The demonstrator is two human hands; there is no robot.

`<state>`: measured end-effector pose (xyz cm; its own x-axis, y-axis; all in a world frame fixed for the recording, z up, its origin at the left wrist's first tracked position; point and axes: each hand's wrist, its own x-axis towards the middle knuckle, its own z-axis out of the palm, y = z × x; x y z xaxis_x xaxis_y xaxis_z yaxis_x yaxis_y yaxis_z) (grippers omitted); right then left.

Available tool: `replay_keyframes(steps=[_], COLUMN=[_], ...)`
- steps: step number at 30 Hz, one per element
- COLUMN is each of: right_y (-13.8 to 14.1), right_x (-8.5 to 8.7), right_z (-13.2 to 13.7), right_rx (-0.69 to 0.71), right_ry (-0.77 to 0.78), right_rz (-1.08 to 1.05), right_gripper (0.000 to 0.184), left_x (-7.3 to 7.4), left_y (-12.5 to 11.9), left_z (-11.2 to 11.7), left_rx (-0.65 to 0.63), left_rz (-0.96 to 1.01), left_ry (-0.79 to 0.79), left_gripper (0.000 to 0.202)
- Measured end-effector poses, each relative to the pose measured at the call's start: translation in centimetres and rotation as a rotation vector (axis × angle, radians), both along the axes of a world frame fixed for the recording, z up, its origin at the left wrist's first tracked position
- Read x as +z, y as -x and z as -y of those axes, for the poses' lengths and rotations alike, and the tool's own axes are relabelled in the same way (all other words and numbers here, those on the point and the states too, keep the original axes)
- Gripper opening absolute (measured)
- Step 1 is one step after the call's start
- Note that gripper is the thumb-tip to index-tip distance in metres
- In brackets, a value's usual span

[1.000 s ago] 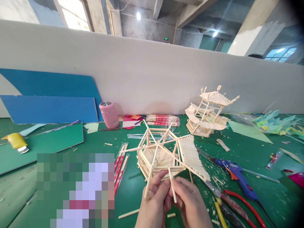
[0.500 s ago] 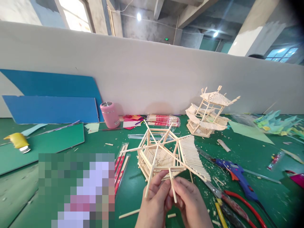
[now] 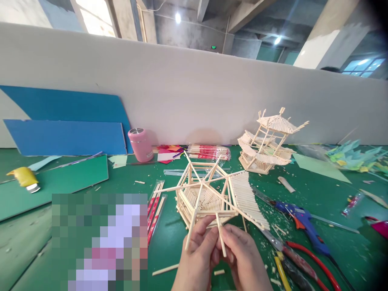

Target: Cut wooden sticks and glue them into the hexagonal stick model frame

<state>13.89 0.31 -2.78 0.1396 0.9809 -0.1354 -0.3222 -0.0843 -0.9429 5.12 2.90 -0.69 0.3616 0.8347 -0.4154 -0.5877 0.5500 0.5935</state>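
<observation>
In front of me on the green table stands a six-sided pavilion frame [image 3: 203, 194] built of thin wooden sticks, one roof side covered with a slatted stick panel [image 3: 247, 198]. My left hand [image 3: 201, 246] and my right hand [image 3: 239, 248] meet at its near edge. Between them a short wooden stick [image 3: 221, 234] slants down and toward me, its upper end against the frame's near rim. Fingers of both hands close around this stick. A longer roof stick [image 3: 191, 226] juts out just above my left hand. My fingertips are partly hidden behind the hands.
A blue glue gun [image 3: 303, 220] and red-handled pliers [image 3: 303, 260] lie to the right. Behind stands a finished stick pagoda [image 3: 266, 141]. A pink flask [image 3: 141, 144], packaged sticks [image 3: 209, 152] and a yellow cutter [image 3: 24, 178] are also there. Wood scraps litter the table [image 3: 169, 250].
The view has shifted very slightly. Both hands keep their grip on the short stick at the frame's near edge, with no clear movement.
</observation>
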Motion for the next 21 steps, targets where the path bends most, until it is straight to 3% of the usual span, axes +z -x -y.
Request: replay_keyframes(steps=[21], right_y=[0.21], right_x=[0.02], right_z=[0.0], right_rx=[-0.004], right_ry=[-0.003], right_rz=[0.004], right_gripper=[0.038], left_x=[0.61], left_y=[0.08], left_z=[0.27], left_rx=[0.042], left_rz=[-0.054], left_ry=[0.056], left_gripper=[0.027])
